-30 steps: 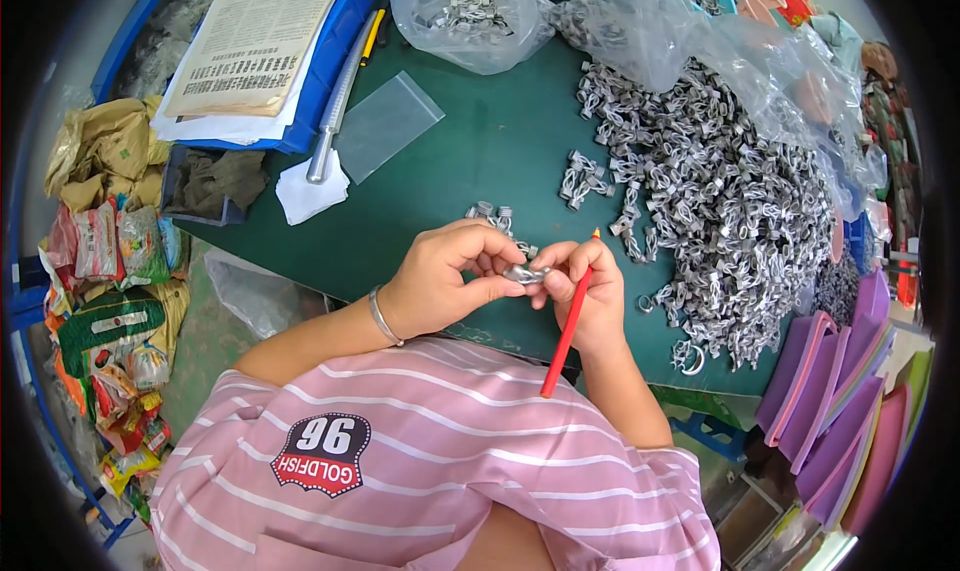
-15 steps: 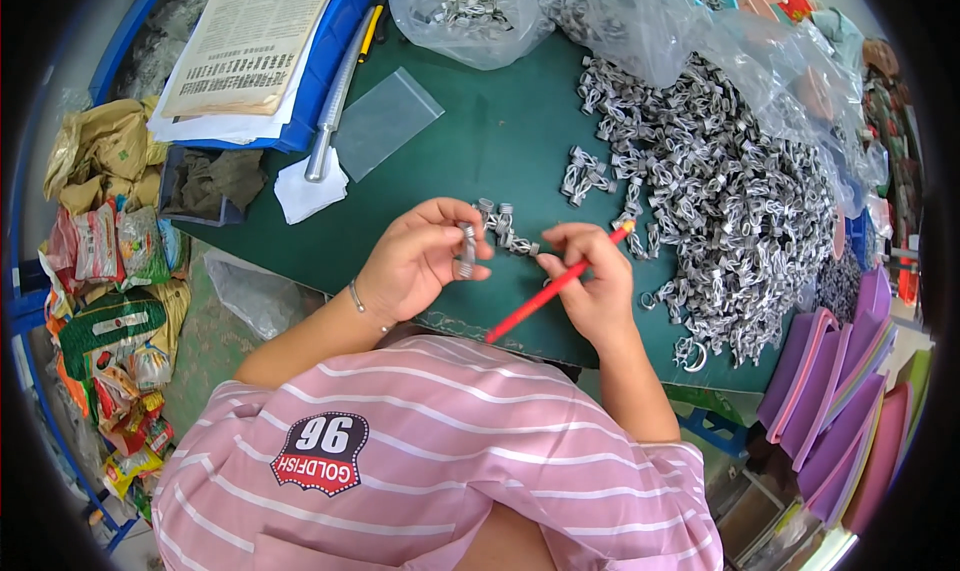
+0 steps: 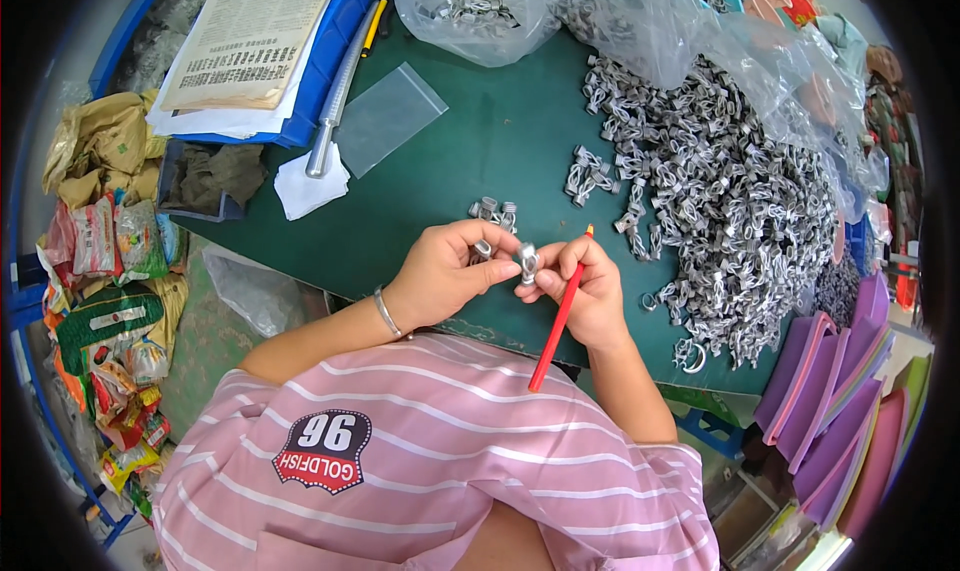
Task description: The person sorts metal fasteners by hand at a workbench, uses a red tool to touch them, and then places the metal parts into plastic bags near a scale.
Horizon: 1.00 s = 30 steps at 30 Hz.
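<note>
My left hand [image 3: 445,274] and my right hand [image 3: 588,293] meet over the near part of the table. Between their fingertips is a small silver metal ring [image 3: 527,261], which both seem to pinch. Another small metal ring [image 3: 481,251] sits within my curled left fingers, partly hidden. My right hand also grips a red pencil [image 3: 556,335], slanting with its yellowish end up and away from me. Just beyond my left fingers lie a few loose metal rings [image 3: 493,211]. A small cluster of them [image 3: 590,174] rests farther right, beside the large heap [image 3: 730,201].
The green table [image 3: 490,121] also holds a clear bag [image 3: 477,16] of metal rings, a zip bag [image 3: 390,121], a tapered metal rod [image 3: 335,101], white paper [image 3: 310,186] and a blue tray [image 3: 350,6] with papers. Purple boards [image 3: 830,401] stand at the right.
My hands have come together, the left moving right with its metal ring. The right hand has drawn slightly nearer, and the pencil has turned steeper. Fewer loose rings show beyond my fingers.
</note>
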Tool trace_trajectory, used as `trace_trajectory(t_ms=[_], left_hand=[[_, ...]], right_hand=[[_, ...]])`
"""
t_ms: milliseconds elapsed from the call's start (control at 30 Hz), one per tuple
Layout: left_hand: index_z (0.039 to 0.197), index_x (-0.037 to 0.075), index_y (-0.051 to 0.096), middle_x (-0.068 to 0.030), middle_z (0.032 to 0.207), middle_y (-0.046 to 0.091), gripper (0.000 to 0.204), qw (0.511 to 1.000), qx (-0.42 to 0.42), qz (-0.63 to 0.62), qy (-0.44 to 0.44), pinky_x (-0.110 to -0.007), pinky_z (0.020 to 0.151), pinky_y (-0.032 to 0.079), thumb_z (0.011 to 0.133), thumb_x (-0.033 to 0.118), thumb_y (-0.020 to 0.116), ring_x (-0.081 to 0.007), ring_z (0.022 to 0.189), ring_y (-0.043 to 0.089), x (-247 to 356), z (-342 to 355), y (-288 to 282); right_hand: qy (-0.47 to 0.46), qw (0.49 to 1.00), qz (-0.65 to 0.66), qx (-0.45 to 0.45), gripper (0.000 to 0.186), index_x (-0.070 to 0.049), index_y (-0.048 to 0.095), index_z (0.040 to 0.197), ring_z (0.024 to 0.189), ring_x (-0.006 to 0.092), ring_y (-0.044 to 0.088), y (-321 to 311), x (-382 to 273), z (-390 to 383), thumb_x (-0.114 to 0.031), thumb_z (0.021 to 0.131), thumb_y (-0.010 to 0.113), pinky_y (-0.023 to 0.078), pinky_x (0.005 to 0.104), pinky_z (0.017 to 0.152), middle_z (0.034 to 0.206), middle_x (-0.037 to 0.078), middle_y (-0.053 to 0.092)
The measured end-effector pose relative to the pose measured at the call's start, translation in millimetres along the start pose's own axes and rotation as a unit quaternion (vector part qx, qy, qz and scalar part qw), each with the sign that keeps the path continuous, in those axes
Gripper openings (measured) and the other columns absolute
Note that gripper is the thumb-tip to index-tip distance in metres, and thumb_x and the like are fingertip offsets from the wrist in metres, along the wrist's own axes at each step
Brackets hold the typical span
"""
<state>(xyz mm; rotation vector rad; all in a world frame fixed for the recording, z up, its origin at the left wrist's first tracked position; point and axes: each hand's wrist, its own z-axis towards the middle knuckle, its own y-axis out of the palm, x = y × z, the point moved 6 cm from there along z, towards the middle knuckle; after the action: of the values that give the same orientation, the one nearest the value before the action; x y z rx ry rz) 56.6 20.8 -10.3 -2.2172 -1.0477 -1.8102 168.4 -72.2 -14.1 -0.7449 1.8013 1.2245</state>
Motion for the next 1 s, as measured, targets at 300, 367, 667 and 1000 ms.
trace_trajectory(t_ms=[300, 367, 667, 1000], left_hand=[[0.087, 0.0, 0.057, -0.0016, 0.078, 0.053, 0.013, 0.985, -0.013, 0.139, 0.102, -0.019, 0.06, 0.041, 0.076, 0.002, 0.065, -0.0059, 0.066, 0.049, 13.7, -1.7, 6.7], [0.086, 0.001, 0.057, -0.0015, 0.076, 0.053, 0.012, 0.987, -0.005, 0.131, 0.088, -0.019, 0.058, 0.04, 0.077, 0.002, 0.064, -0.0058, 0.065, 0.049, 12.6, -1.3, 6.2], [0.093, 0.001, 0.054, -0.0077, 0.077, 0.057, 0.011, 0.992, -0.016, -0.125, 0.021, -0.021, 0.049, 0.04, 0.087, 0.01, 0.051, -0.0083, 0.057, 0.05, -2.5, 5.1, 2.2], [0.102, -0.001, 0.054, -0.0116, 0.084, 0.061, 0.022, 0.96, -0.07, -0.265, -0.061, -0.027, 0.06, 0.051, 0.089, 0.015, 0.048, -0.0175, 0.07, 0.061, -16.9, 1.8, -4.9]], right_hand=[[-0.215, 0.941, -0.262, 0.005, 0.027, -0.005, 0.039, 0.066, 0.074, 0.0142, 0.056, 5.1, -23.3, -6.1, 0.011, 0.074, 0.059, 0.047, 0.025, 0.063, 0.089, 0.015, 0.058], [-0.266, 0.895, -0.356, -0.023, 0.026, -0.005, 0.039, 0.069, 0.073, 0.0146, 0.057, 12.4, -29.8, -6.8, 0.011, 0.075, 0.059, 0.048, 0.0249, 0.063, 0.091, 0.015, 0.058], [-0.259, 0.939, -0.22, 0.048, 0.026, -0.004, 0.041, 0.07, 0.066, 0.0147, 0.057, 8.8, -34.4, -3.3, 0.008, 0.072, 0.063, 0.048, 0.0235, 0.059, 0.088, 0.016, 0.059], [-0.325, 0.899, -0.293, 0.004, 0.026, -0.004, 0.04, 0.067, 0.062, 0.0155, 0.058, 33.6, -54.6, 3.0, 0.008, 0.072, 0.063, 0.046, 0.024, 0.051, 0.081, 0.015, 0.06]])
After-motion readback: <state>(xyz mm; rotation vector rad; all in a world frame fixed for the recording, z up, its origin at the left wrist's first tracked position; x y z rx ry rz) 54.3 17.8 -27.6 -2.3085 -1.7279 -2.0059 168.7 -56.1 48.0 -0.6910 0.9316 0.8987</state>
